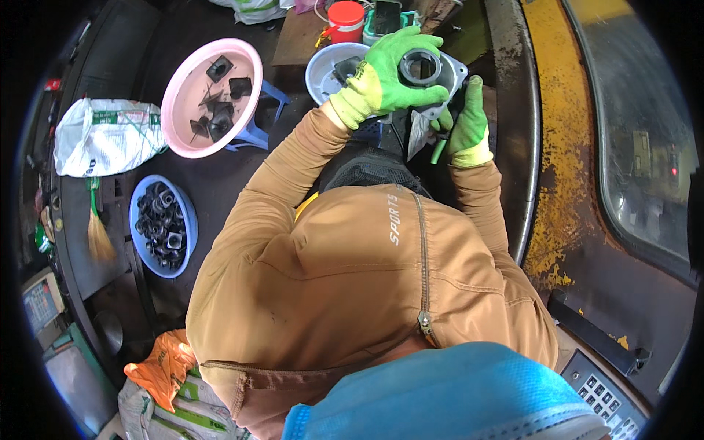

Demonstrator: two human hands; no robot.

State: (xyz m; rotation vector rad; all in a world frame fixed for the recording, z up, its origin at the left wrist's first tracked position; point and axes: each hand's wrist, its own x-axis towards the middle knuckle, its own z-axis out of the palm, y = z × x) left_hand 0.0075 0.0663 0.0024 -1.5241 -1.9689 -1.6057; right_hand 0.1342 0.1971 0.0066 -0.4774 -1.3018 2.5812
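Both my hands wear green gloves with yellow-green cuffs. In front of me my left hand [392,77] grips a grey moulded plastic part [421,67] with a round raised collar on a squarish flange. The collar faces up, between thumb and fingers. At the right side of this part is my right hand [470,126], thumb pointing up and the other fingers curled in. A slim green handle [438,152] sticks out below those fingers; what kind of tool it belongs to is hidden. Behind my left hand, a pale blue basin [317,73] holds dark parts.
A pink basin [176,95] with several black pieces rests on a blue stool [251,136]. Lower left, a blue basin [192,227] is full of black parts. A red-lidded container [345,22] stands at the back. The yellow machine frame [561,132] rises close on my right.
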